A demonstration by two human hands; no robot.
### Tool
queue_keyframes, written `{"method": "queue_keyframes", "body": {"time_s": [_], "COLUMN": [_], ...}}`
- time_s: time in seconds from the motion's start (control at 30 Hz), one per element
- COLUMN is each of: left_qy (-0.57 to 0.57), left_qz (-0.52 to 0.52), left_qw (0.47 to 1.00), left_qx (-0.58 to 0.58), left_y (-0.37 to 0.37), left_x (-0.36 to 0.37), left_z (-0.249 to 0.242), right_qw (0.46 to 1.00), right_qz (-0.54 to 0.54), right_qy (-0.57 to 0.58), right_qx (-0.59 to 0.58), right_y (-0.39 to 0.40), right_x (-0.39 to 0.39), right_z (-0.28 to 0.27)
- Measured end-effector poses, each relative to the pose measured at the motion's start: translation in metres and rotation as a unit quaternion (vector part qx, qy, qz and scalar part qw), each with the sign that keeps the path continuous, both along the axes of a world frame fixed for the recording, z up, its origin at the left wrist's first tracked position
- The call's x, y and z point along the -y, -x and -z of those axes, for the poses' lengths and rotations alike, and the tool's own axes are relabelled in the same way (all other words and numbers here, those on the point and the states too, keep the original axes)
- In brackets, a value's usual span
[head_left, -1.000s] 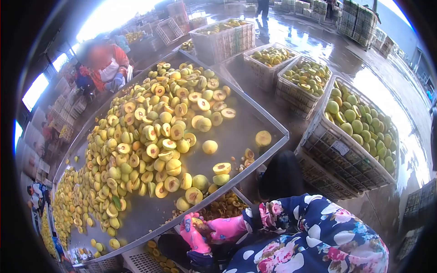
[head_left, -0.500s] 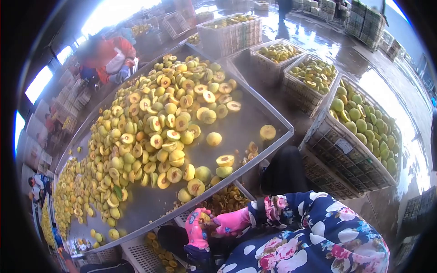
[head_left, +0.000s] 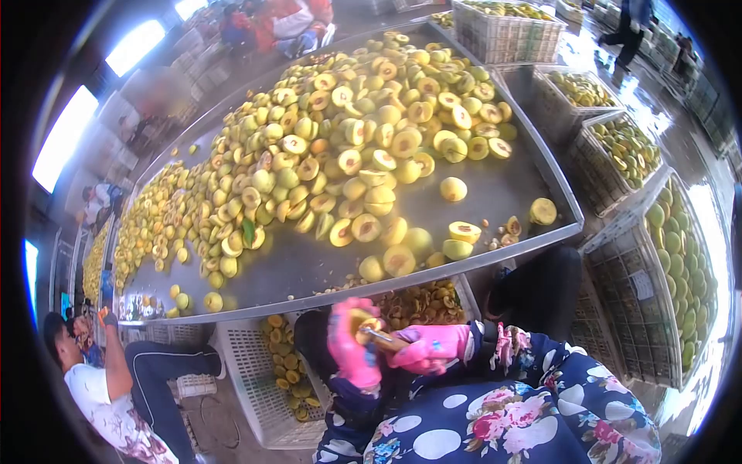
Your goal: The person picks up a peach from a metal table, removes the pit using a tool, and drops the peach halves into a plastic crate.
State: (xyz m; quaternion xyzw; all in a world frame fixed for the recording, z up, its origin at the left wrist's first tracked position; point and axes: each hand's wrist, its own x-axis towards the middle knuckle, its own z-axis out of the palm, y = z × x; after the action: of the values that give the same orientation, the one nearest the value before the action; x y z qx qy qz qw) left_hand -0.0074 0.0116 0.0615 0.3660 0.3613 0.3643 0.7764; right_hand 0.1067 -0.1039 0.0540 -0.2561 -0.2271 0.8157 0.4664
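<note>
In the head view, my left hand (head_left: 349, 352), in a pink glove, is closed around a peach half (head_left: 360, 323) whose cut face shows. My right hand (head_left: 434, 349), also in a pink glove, grips a small metal-tipped pitting tool (head_left: 379, 336), its tip at the fruit's cut face. Both hands are above my lap, below the near edge of a metal table (head_left: 270, 286). A large heap of yellow-green peach halves (head_left: 309, 178) lies on it. A crate of brownish scraps (head_left: 425, 303) is partly hidden behind my hands.
Left of my legs stands a white plastic basket (head_left: 241, 387) with peach halves inside. Filled crates (head_left: 641, 286) line the right side. A person in a white shirt (head_left: 116, 394) sits at the left, and another in orange (head_left: 290, 23) is across the table.
The view has swung left and down, so the table and crates sit further right and the seated person shows. The peach half and the tool are now plainly visible in my hands.
</note>
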Motion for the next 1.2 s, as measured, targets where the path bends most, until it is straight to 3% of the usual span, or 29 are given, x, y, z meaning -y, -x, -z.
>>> {"method": "queue_keyframes", "body": {"time_s": [0.03,0.1,0.13,0.17,0.2,0.23,0.27,0.3,0.33,0.37,0.4,0.43,0.5,0.53,0.57,0.63,0.7,0.73,0.77,0.8,0.87,0.93,1.0,1.1,1.2], "left_qy": [0.040,0.016,0.001,-0.048,-0.184,-0.377,-0.546,-0.678,-0.610,-0.511,-0.486,-0.461,-0.477,-0.514,-0.549,-0.567,-0.461,-0.387,-0.308,-0.244,-0.100,0.046,0.186,0.319,0.263], "left_qz": [-0.051,-0.139,-0.180,-0.202,-0.085,-0.102,-0.108,-0.108,-0.061,-0.010,0.047,0.107,0.184,0.195,0.203,0.226,0.230,0.232,0.232,0.228,0.247,0.236,0.194,0.144,0.164], "left_qw": [0.997,0.987,0.979,0.977,0.953,0.840,0.665,0.439,0.611,0.759,0.785,0.807,0.779,0.727,0.670,0.647,0.747,0.798,0.843,0.892,0.943,0.968,0.959,0.924,0.937], "left_qx": [0.048,0.081,0.096,-0.051,-0.224,-0.375,-0.498,-0.580,-0.502,-0.404,-0.380,-0.352,-0.364,-0.412,-0.457,-0.457,-0.420,-0.399,-0.376,-0.307,-0.200,-0.069,0.090,0.153,0.161], "left_y": [0.015,0.062,0.085,0.097,0.135,0.133,0.125,0.111,0.091,0.066,0.040,0.011,-0.044,-0.069,-0.088,-0.107,-0.113,-0.111,-0.107,-0.098,-0.072,-0.047,-0.032,-0.024,-0.015], "left_x": [-0.027,-0.080,-0.106,-0.120,-0.165,-0.166,-0.171,-0.182,-0.189,-0.188,-0.185,-0.182,-0.181,-0.179,-0.177,-0.172,-0.170,-0.170,-0.168,-0.168,-0.161,-0.144,-0.117,-0.071,-0.052], "left_z": [0.007,0.014,0.018,0.004,0.029,0.029,0.024,0.018,0.012,0.011,0.001,-0.008,0.001,0.012,0.026,0.051,0.064,0.065,0.067,0.066,0.049,0.036,0.028,-0.013,0.000], "right_qw": [1.000,0.998,0.998,0.993,0.953,0.885,0.780,0.740,0.696,0.732,0.767,0.747,0.723,0.726,0.755,0.783,0.796,0.812,0.839,0.863,0.903,0.920,0.926,0.914,0.885], "right_qz": [0.003,0.009,0.048,0.066,0.042,-0.042,-0.123,-0.164,-0.202,-0.160,-0.120,-0.118,-0.101,-0.090,-0.072,-0.055,-0.057,0.012,0.029,0.043,0.078,0.134,0.160,0.150,0.163], "right_qy": [-0.012,-0.029,0.032,0.061,0.028,-0.038,-0.106,-0.139,-0.173,-0.141,-0.105,-0.152,-0.177,-0.157,-0.070,0.039,0.086,0.035,0.069,0.102,0.140,0.102,0.088,0.044,0.008], "right_qx": [-0.020,-0.058,0.012,0.076,0.298,0.462,0.605,0.638,0.667,0.647,0.622,0.637,0.659,0.663,0.648,0.618,0.597,0.583,0.539,0.493,0.398,0.355,0.331,0.375,0.435], "right_y": [-0.003,-0.014,-0.017,-0.018,-0.018,-0.018,-0.018,-0.023,-0.028,-0.031,-0.031,-0.028,-0.031,-0.034,-0.033,-0.036,-0.038,-0.037,-0.038,-0.043,-0.045,-0.042,-0.039,-0.031,-0.019], "right_x": [0.000,0.005,0.004,0.001,0.000,0.009,0.018,0.026,0.034,0.039,0.046,0.049,0.048,0.041,0.042,0.035,0.035,0.039,0.043,0.038,0.033,0.029,0.021,0.010,0.011], "right_z": [0.002,0.006,0.000,0.014,0.032,0.085,0.137,0.169,0.200,0.195,0.192,0.203,0.218,0.190,0.158,0.109,0.098,0.098,0.095,0.056,0.026,0.014,-0.008,-0.031,-0.035]}}
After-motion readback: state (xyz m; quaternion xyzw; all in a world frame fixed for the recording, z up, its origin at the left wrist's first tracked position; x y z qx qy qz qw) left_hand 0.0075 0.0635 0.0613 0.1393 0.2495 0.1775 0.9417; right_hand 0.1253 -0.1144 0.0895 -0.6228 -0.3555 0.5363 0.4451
